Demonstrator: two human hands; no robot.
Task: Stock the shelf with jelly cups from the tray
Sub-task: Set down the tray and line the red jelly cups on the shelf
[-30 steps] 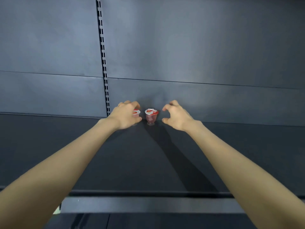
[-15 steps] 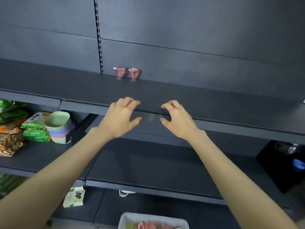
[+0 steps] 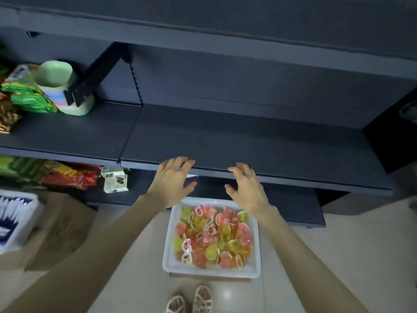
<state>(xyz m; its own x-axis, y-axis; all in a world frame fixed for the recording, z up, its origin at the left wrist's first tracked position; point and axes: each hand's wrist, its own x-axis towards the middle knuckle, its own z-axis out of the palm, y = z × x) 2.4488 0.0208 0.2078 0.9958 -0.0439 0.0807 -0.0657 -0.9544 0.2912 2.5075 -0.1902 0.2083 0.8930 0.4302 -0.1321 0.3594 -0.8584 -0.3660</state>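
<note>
Jelly cups (image 3: 212, 238), pink, green, yellow and orange, lie piled loose in a white tray (image 3: 167, 247), filling it edge to edge. Many are tipped on their sides, a few show red-and-white lids. The tray sits on the pale floor, its far edge just below the lowest dark shelf board.

Left hand (image 3: 172, 181) is empty, palm down, fingers spread and slightly bent. It hangs over the tray's far left corner, and its fingertips overlap the front edge of the shelf (image 3: 225, 141). Cannot tell if they touch it. Right hand (image 3: 247, 188) is also empty, fingers spread and loosely curved, over the tray's far right corner, fingertips at the same shelf edge. Both forearms reach in from the bottom corners, one along each side of the tray.

On the shelf's left end there are green snack bags (image 3: 29, 98) and a stack of pastel bowls (image 3: 61, 91) lying on its side. Red packets (image 3: 72, 175) and a small carton (image 3: 115, 181) sit on the level below. A cardboard box (image 3: 61, 231) is on the floor left of the tray. Sandals (image 3: 191, 299) show at the tray's near edge.
</note>
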